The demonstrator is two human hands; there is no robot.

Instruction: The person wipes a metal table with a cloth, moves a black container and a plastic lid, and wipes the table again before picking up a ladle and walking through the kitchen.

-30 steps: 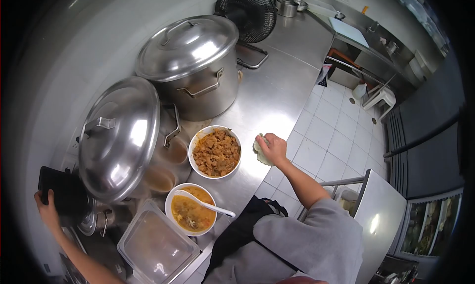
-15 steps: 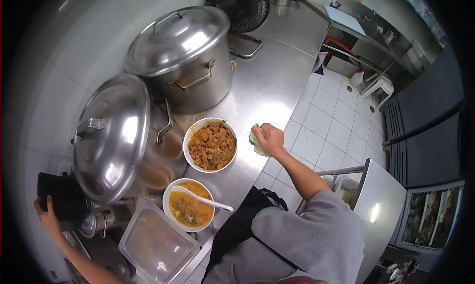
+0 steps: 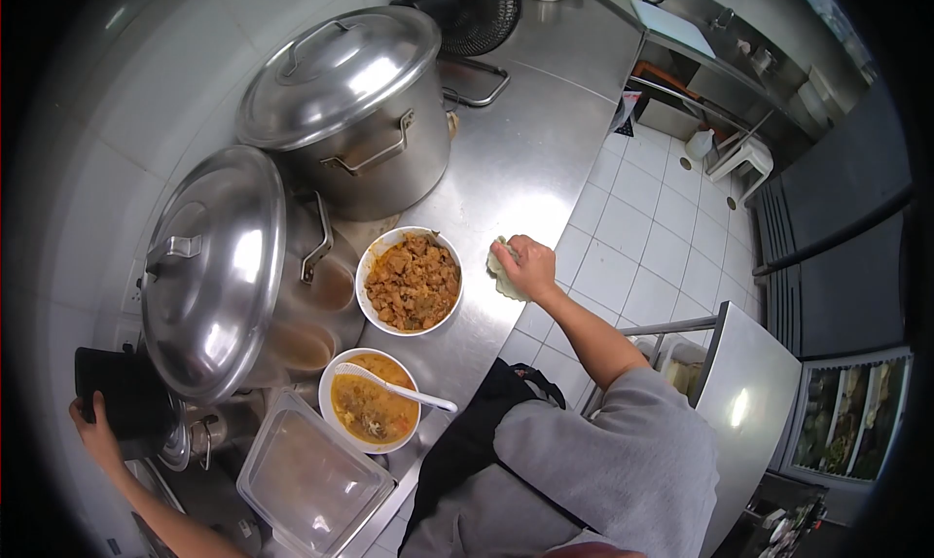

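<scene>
My right hand (image 3: 533,268) is closed over a pale, crumpled cloth (image 3: 503,268) at the front edge of the steel counter (image 3: 486,183). To its left sits a white bowl of browned meat pieces (image 3: 410,283). Nearer me stands a bowl of yellow soup (image 3: 369,407), a white spoon (image 3: 420,397) resting in it. Far to the left, my left hand (image 3: 97,438) grips the side of a black container (image 3: 126,397); its inside is hidden from me.
Two large lidded steel pots (image 3: 341,91) (image 3: 219,276) line the wall. Beside the soup is a clear-lidded plastic tub (image 3: 309,470). A black fan (image 3: 462,11) stands at the back. White floor tiles (image 3: 637,227) and a white stool (image 3: 747,164) lie to the right.
The view has shifted slightly, so the pots and bowls sit a little further left and up. Both hands keep their grips, with little movement of their own.
</scene>
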